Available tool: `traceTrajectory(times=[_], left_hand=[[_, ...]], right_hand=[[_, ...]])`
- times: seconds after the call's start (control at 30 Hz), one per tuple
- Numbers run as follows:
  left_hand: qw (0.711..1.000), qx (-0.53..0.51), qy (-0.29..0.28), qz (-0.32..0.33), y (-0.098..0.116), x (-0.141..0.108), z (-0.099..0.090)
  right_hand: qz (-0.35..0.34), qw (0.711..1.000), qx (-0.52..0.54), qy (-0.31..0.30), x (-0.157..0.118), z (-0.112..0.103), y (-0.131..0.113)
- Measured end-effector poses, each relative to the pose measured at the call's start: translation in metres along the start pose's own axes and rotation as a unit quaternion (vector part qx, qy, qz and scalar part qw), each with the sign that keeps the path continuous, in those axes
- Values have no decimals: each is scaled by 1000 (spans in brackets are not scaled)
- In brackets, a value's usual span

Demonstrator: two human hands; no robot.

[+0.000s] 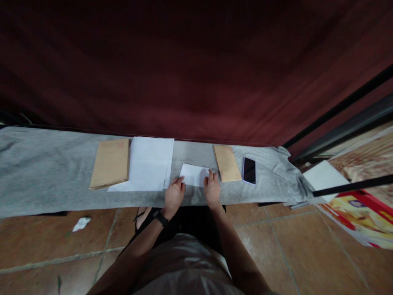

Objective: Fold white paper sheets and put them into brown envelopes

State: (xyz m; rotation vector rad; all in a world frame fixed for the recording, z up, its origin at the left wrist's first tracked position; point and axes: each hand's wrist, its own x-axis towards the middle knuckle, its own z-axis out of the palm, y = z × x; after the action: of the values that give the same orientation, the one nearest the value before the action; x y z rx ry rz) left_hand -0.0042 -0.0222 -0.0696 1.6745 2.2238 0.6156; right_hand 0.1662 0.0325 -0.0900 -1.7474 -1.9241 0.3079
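Observation:
Between my hands lies a small white sheet of paper (193, 175), which looks folded, on the grey cloth. My left hand (174, 196), with a dark watch on its wrist, pinches the paper's left near corner. At the right end of the paper, my right hand (212, 188) grips the edge with thumb and fingers. Left of them is a stack of larger white sheets (150, 164). A pile of brown envelopes (110, 162) partly overlaps that stack's left side. Just right of my right hand rests another brown envelope (227, 164).
A phone (249, 170) with a dark screen and pale purple edge lies toward the right end of the cloth-covered bench (39, 172). Behind it hangs a dark red curtain (184, 73). Black bars (353, 186) and a red-yellow box (362, 217) stand at right. Crumpled white paper (81, 223) is on the tiles.

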Motion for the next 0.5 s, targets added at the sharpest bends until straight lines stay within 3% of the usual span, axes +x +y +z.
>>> traceTrajectory(times=[0.17, 0.3, 0.5], left_hand=[[999, 6, -1, 37, 0, -5, 0], [998, 28, -7, 52, 0, -7, -1], [995, 73, 23, 70, 4, -15, -8]], right_hand=[[-75, 997, 4, 9, -11, -1, -6], [-171, 984, 28, -44, -30, 4, -12], [-179, 981, 10, -74, -41, 9, -14]])
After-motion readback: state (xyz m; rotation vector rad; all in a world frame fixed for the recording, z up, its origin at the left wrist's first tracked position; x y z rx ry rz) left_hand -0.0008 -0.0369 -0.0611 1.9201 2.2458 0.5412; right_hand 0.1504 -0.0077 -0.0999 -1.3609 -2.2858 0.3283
